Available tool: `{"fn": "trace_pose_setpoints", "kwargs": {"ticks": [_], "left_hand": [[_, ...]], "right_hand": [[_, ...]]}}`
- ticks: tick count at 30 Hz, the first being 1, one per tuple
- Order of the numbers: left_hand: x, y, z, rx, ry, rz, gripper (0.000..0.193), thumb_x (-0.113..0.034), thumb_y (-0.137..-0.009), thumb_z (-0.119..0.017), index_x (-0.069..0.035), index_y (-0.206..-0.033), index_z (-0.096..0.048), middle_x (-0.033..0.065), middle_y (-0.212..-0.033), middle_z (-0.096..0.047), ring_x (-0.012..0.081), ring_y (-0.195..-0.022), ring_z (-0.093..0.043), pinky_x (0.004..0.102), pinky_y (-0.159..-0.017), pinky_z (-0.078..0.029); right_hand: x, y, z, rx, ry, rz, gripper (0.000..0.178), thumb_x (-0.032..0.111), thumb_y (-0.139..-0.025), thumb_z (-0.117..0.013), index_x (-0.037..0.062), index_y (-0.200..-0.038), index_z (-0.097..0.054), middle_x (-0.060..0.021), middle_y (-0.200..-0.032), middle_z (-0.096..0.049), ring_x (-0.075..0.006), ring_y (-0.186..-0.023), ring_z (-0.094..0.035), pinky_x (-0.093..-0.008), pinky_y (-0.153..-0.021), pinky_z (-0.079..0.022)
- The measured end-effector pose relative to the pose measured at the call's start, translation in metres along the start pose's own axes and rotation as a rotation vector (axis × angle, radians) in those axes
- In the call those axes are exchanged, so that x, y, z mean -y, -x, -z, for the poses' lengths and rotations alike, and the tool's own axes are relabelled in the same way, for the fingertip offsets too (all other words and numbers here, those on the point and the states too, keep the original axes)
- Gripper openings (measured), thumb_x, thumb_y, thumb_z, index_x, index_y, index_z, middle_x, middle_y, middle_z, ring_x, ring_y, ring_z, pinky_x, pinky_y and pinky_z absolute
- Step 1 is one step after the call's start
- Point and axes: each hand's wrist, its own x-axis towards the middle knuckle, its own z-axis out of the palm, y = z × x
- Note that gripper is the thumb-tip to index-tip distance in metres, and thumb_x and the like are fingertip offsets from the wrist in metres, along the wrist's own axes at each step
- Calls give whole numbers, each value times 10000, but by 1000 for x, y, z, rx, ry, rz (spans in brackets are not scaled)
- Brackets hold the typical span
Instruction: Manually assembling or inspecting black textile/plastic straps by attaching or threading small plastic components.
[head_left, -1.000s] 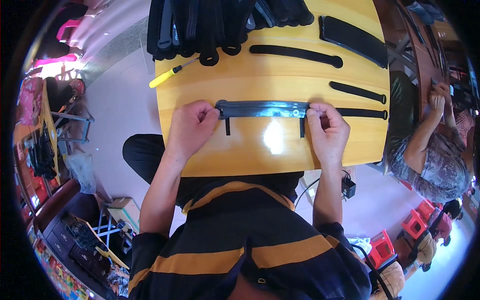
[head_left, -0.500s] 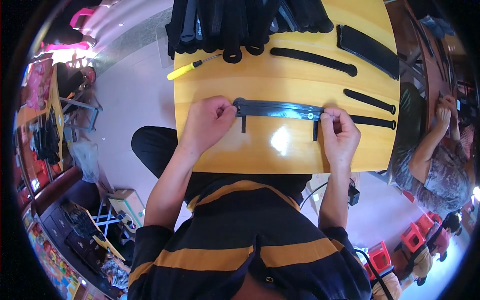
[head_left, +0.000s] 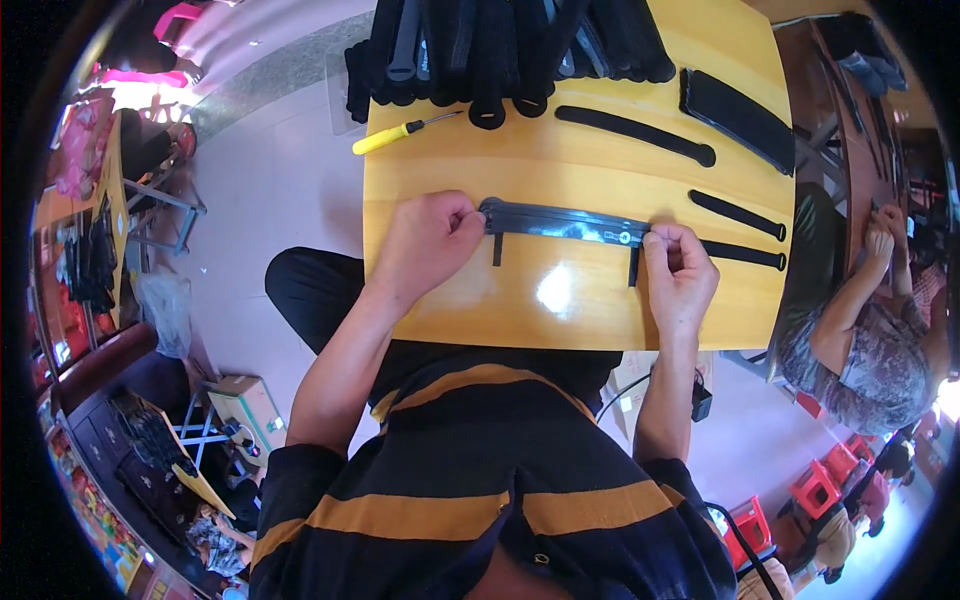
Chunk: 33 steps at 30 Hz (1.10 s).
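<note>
Between my two hands stretches a glossy black strap (head_left: 565,222) with a small pale print near its right end. My left hand (head_left: 437,235) pinches the rounded left end of it. At the other end my right hand (head_left: 680,262) grips it between thumb and fingers. Two short narrow black pieces hang down below the strap, close to its ends. Just beyond my right hand lie two slim black straps with looped ends, a shorter one (head_left: 738,215) above and another (head_left: 745,254) partly hidden by the fingers.
A yellow-handled screwdriver (head_left: 388,137) lies at the table's left edge. Many black straps (head_left: 490,60) are heaped at the far side. One long strap (head_left: 637,135) and a flat black bundle (head_left: 738,122) lie farther right. A co-worker (head_left: 855,330) sits to the right.
The whole view has shifted slightly, so the table's far part appears a little more to the right. Both hands keep their hold on the strap's ends.
</note>
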Motion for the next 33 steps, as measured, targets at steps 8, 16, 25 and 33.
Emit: {"fn": "trace_pose_setpoints", "kwargs": {"ticks": [8,16,25,33], "left_hand": [[-8,-1,1,-30,17,36,174,-113,-873,-690,22,-766,-666,183,-635,-622,298,-556,-633,390,-549,-481],[-8,-1,2,-21,8,37,181,-109,-874,-684,27,-757,-657,192,-643,-623,318,-568,-639,399,-557,-491],[-16,-2,2,-45,-40,0,167,-82,-868,-687,31,-752,-648,194,-630,-617,316,-545,-627,392,-538,-482],[-17,2,-1,-56,-33,15,192,-107,-900,-685,15,-764,-626,92,-572,-538,132,-510,-486,335,-490,-379]], "right_hand": [[4,0,0,9,-12,-26,61,42,-922,-731,4,-967,-713,-2,-771,-670,-47,-656,-569,-209,-604,-482],[0,-1,-1,-1,14,3,58,55,-922,-734,12,-952,-709,8,-758,-668,-43,-651,-566,-206,-601,-479],[-1,-1,0,-2,36,-3,62,50,-913,-742,16,-950,-705,9,-756,-665,-42,-650,-565,-207,-596,-478],[-4,-2,0,-8,13,-13,94,38,-887,-760,16,-958,-702,-14,-793,-669,-59,-660,-595,-217,-596,-495]]}}
